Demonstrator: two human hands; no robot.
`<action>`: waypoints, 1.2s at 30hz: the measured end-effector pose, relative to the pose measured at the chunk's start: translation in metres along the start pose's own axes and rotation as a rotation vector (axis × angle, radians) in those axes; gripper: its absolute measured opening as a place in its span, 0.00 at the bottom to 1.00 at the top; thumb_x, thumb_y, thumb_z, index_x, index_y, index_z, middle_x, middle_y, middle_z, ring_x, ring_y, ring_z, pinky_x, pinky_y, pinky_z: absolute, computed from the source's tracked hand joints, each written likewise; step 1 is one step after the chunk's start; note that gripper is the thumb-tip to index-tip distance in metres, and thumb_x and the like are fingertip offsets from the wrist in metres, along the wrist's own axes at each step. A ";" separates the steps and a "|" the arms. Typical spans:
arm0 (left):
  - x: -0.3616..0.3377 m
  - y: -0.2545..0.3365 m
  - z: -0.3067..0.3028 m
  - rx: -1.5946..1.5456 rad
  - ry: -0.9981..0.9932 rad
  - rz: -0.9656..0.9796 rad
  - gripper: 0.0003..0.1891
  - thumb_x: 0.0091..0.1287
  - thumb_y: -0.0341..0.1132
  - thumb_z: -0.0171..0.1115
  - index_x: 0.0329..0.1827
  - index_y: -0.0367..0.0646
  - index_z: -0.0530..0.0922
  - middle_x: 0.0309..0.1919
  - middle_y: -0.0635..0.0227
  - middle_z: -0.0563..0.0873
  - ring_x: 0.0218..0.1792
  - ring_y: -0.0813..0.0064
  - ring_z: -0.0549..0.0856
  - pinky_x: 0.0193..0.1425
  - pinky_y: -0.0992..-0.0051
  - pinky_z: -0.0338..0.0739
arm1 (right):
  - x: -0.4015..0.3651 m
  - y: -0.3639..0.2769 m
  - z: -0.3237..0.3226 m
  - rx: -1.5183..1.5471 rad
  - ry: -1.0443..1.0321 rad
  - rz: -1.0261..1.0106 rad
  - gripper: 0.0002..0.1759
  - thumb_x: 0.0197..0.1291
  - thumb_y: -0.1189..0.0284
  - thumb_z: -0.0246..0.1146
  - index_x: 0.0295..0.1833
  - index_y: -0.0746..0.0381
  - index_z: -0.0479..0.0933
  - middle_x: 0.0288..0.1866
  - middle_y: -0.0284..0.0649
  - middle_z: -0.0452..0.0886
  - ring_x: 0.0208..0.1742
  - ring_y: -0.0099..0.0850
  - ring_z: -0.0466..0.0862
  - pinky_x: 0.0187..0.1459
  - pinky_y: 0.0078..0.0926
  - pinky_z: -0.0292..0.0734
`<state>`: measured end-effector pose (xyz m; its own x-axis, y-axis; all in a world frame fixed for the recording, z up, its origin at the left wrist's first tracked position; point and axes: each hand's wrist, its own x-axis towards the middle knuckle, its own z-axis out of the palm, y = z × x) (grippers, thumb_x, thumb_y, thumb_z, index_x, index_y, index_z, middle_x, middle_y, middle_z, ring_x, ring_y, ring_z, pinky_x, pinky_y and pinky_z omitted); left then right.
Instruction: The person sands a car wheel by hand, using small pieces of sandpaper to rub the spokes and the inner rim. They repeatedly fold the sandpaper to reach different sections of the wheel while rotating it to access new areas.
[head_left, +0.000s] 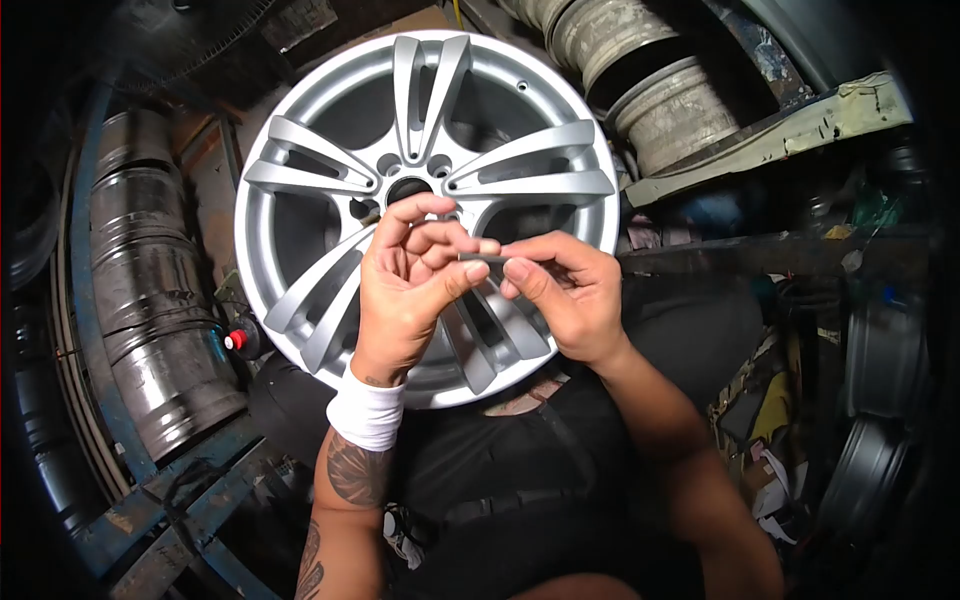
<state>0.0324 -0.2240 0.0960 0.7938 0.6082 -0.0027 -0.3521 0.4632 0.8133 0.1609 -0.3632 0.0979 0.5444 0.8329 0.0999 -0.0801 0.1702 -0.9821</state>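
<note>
A silver multi-spoke wheel rim (290, 130) lies face up in front of me, with a dark round hole at its centre. Above its lower half, my left hand (415, 265) pinches one end of a small, thin dark piece (482, 257) between thumb and fingers. A white band (365, 412) wraps that wrist. My right hand (565, 290) grips the other end of the same piece, its thumb and fingertips close to those of my left hand. The fingers partly cover the piece, and I cannot make out what it is.
Stacked metal rims (165, 310) stand along the left behind a blue metal frame (100, 510). More dusty rims (675, 110) sit on a shelf at the upper right, above its pale edge (780, 140). A bottle with a red cap (236, 341) is left of the wheel.
</note>
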 end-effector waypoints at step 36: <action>0.005 0.000 -0.024 0.653 0.095 0.064 0.28 0.75 0.29 0.70 0.75 0.38 0.71 0.56 0.60 0.85 0.57 0.76 0.84 0.66 0.76 0.78 | -0.073 0.004 0.013 -1.131 -0.519 0.264 0.03 0.64 0.72 0.69 0.39 0.59 0.83 0.27 0.43 0.82 0.31 0.47 0.85 0.34 0.42 0.79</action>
<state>0.0243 -0.2060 0.0819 0.7235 0.6897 0.0299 0.0001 -0.0434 0.9991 0.1104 -0.4165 0.0887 0.2102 0.9240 -0.3193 0.7578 -0.3604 -0.5439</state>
